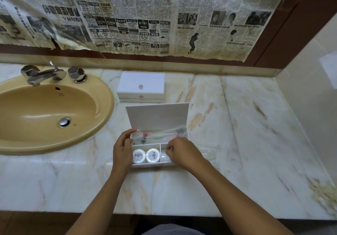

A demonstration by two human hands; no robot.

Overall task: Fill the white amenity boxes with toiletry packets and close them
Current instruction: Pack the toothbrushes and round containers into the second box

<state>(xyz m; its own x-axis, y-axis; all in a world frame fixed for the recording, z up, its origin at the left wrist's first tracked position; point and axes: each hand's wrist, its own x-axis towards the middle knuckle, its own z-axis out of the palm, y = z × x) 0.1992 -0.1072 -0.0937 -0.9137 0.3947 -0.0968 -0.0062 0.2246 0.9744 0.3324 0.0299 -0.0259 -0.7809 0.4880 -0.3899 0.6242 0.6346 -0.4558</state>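
Observation:
An open white amenity box [154, 164] sits on the marble counter, its lid [157, 116] standing up at the back. Two round white soap packets [145, 155] lie in its front left compartment. Clear toiletry packets [155, 134] fill the long back compartment. My left hand [123, 148] grips the box's left wall, thumb at the back corner. My right hand [182, 152] hovers over the front right compartment, fingers pinching a clear packet [168, 152] there. A second white amenity box [140, 86] stands shut behind, a small knob on its lid.
A tan sink [45, 114] with a chrome tap [45, 73] fills the counter's left. More clear plastic packets [207, 150] lie just right of the open box. Newspaper [145, 16] covers the wall behind. The marble counter [255, 134] meets a side wall at the right.

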